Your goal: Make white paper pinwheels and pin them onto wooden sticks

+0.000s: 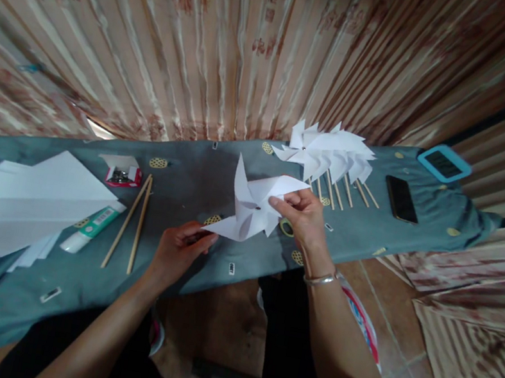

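A white paper pinwheel (248,214) with a small dark pin at its centre is held above the cloth between my two hands. My left hand (178,251) pinches the tip of its lower-left blade. My right hand (299,213), wearing a silver bracelet, grips the upper-right blade between thumb and fingers. Under the right hand a roll of greenish tape (285,227) is partly hidden. Left of my left hand lie two wooden sticks (139,227), a red box of metal pins (124,175) with its lid up, and a green-and-white glue tube (92,228).
Folded white paper sheets (43,198) are stacked at the left. Several white pinwheels on sticks (336,155) lie overlapped at the back right. Beyond them are a black phone (401,199) and a blue-framed device (444,163). A curtain (219,46) hangs behind the grey-green cloth (197,173).
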{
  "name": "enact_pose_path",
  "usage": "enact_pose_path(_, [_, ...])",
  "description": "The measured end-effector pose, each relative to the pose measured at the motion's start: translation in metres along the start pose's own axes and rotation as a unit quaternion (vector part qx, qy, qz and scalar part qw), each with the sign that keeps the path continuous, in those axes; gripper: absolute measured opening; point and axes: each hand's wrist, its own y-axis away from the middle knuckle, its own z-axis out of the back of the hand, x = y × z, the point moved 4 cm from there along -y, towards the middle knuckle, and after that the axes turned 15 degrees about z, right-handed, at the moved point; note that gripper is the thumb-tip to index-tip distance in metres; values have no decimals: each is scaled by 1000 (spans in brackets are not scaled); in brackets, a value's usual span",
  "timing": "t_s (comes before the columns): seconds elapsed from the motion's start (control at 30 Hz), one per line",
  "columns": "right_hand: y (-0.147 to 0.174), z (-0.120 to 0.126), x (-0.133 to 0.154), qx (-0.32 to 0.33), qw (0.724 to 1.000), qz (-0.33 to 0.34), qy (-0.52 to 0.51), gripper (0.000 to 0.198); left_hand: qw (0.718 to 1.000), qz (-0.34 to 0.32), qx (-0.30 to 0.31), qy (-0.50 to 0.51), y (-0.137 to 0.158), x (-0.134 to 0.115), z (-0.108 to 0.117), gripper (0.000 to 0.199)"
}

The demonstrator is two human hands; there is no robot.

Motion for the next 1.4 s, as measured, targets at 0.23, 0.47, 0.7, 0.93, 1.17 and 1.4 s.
enact_pose_path(0.23, [0, -2, 0, -28, 1000, 0, -2, 39, 1000, -2, -4, 6, -1, 5, 1, 21])
enact_pose_path(0.47, [0, -4, 1, -38, 999, 4, -21, 40, 1000, -17, 4, 17, -2, 5, -1, 18])
enact_pose_path(0.7, [1, -4, -5, -40, 999, -5, -13, 41, 999, -23, -1, 37, -3, 8, -1, 19])
enact_pose_path(0.93, [1, -3, -10, -19, 1000, 8, 21, 38, 1000, -14, -4, 13, -2, 7, 0, 23])
enact_pose_path(1.17, [2, -4, -10, -25, 1000, -9, -14, 40, 999, -31, -6, 5, -3, 8, -1, 19])
enact_pose_path(1.4, [4, -11, -5, -22, 999, -25, -30, 43, 999, -34, -11, -11, -4, 13, -1, 20])
